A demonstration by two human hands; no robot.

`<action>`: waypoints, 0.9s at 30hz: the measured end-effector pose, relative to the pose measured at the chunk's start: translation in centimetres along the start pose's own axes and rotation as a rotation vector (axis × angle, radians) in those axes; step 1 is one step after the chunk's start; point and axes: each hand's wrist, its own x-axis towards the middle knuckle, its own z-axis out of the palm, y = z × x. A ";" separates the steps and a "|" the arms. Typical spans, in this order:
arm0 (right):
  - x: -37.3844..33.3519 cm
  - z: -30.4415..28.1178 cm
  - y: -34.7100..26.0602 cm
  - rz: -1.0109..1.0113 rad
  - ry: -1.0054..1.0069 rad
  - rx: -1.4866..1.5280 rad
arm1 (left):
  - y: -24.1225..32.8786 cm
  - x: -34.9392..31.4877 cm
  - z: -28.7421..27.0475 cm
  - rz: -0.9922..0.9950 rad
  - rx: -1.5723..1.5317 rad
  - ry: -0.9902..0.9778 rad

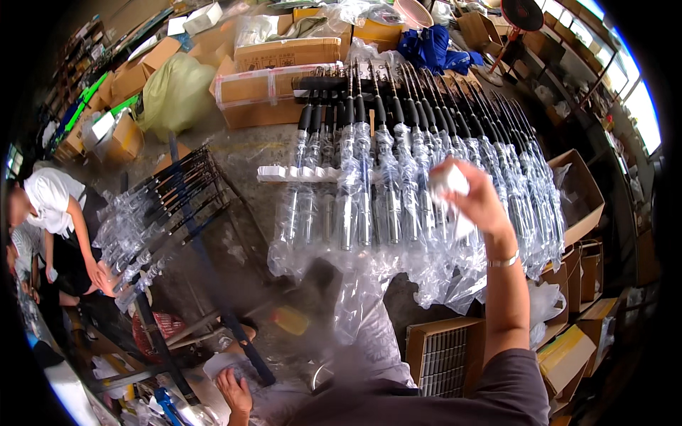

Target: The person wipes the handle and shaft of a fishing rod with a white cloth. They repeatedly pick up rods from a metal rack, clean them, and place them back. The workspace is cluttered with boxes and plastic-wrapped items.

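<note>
My right hand (477, 199) reaches over a row of fishing rods (387, 192) and closes round a small white piece (450, 182), whose kind I cannot make out. The rods lie side by side, black handles at the far end and clear plastic sleeves over the near parts. A notched white strip (302, 174) lies across the left rods. At the lower left, my left hand (234, 392) rests with fingers apart on a pale grey surface (231, 366), seemingly cloth over my leg. Nothing shows in its fingers.
More sleeved rods (160, 206) lie on a dark metal frame (238, 341) at left, beside a co-worker (60, 206). A taped carton (273, 89) stands beyond the rods. Open cartons (579, 195) line the right, and a divided box (444, 358) sits near my right arm.
</note>
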 end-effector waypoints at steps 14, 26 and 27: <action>23.7 -0.1 18.1 0.117 0.110 -0.906 | -1.3 2.1 0.2 -0.040 -0.060 -0.012; 20.5 1.6 17.7 0.041 -0.084 -0.968 | -2.2 1.9 0.9 0.024 -0.022 0.020; 19.6 1.9 16.8 0.022 -0.113 -0.971 | -1.9 1.9 0.9 0.019 -0.018 0.018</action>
